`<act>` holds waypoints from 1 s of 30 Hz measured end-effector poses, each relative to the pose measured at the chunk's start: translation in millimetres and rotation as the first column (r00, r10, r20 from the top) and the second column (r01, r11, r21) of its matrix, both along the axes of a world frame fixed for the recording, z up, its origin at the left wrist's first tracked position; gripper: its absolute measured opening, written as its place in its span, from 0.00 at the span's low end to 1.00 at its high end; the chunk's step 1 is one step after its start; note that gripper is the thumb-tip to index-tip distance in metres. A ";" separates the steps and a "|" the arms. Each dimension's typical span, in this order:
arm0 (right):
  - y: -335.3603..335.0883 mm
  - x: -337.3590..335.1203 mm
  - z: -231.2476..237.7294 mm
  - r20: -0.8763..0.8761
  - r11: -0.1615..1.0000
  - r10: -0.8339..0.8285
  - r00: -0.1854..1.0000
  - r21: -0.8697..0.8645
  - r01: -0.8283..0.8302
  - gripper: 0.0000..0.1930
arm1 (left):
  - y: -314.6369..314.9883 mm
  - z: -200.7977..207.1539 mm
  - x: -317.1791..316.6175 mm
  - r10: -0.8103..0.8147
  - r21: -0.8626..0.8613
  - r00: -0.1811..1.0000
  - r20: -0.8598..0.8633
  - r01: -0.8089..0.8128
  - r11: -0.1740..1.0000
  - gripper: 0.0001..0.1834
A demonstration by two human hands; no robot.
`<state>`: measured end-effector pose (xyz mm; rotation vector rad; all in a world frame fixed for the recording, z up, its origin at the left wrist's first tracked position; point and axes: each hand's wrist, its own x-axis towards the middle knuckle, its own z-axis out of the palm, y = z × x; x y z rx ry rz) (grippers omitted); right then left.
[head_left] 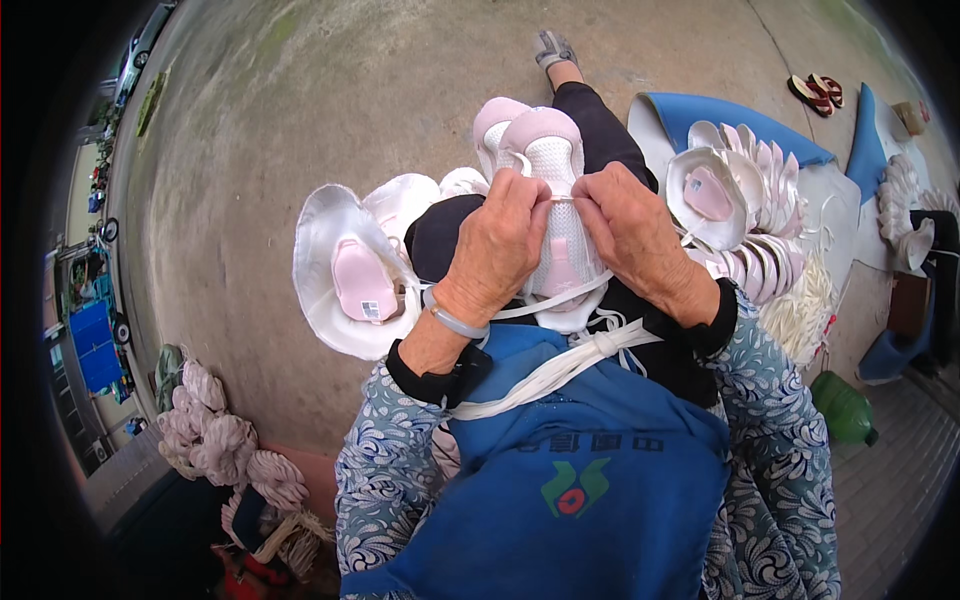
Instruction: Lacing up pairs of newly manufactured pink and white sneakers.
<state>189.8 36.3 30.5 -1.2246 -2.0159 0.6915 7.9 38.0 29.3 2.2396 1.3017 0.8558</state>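
A white mesh shoe upper with a pink tongue (545,138) lies over my lap, toe end toward me. My left hand (503,243) is closed in a pinch on a white shoelace at the upper's left edge. Opposite it, my right hand (632,228) also pinches the lace, with its thumb and fingertips at the upper's right edge. A short stretch of lace (562,199) runs between the two hands across the tongue. Another pink-tongued upper (492,118) sits just behind. Below, a knotted bundle of white laces (560,374) hangs across my blue apron (590,440).
White and pink uppers (362,280) stand left of my knee. More uppers (748,185) are stacked in rows at right, by loose laces (800,310) and a blue sheet (745,120). A green bottle (842,408) lies at right; bundled pieces (225,435) are at lower left.
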 end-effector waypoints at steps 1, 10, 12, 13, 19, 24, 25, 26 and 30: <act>-0.7 -0.3 0.2 0.012 1.000 0.005 1.000 0.003 -0.005 0.05 | 0.1 -0.1 0.0 -0.002 0.000 1.000 0.006 0.002 1.000 0.07; 0.3 -4.4 10.2 0.176 0.997 0.028 0.984 0.068 -0.040 0.05 | -1.3 0.7 1.3 0.021 -0.013 1.000 -0.009 -0.021 1.000 0.08; 1.4 -5.1 9.5 0.139 0.998 0.011 0.990 0.065 -0.021 0.05 | -0.9 -0.5 1.7 0.020 -0.010 1.000 -0.001 -0.020 1.000 0.08; 2.3 -5.3 9.1 0.143 0.998 0.009 0.990 0.055 -0.017 0.05 | -0.6 -1.0 1.8 0.021 -0.012 1.000 0.005 -0.021 1.000 0.08; 6.1 -7.3 15.3 0.212 0.993 0.089 0.973 0.060 -0.103 0.06 | -2.1 1.4 0.8 0.027 -0.011 1.000 -0.015 -0.028 1.000 0.09; 3.4 -5.7 12.8 0.134 0.995 0.083 0.987 0.035 -0.089 0.06 | -10.5 3.8 -4.4 0.086 -0.082 0.995 0.053 -0.082 0.993 0.12; 1.1 -4.5 13.4 0.129 0.997 0.080 0.989 0.009 -0.081 0.06 | -14.1 7.5 -6.2 0.132 -0.138 0.991 0.037 -0.126 0.982 0.13; 0.2 -4.5 13.7 0.123 0.997 0.076 0.990 -0.018 -0.074 0.06 | -16.4 3.4 -9.1 0.149 -0.194 0.988 0.038 -0.139 0.971 0.14; 4.7 -9.4 10.8 0.083 0.999 0.041 0.996 0.018 -0.043 0.07 | -11.7 5.8 -4.4 0.159 -0.245 0.987 0.036 -0.145 0.959 0.14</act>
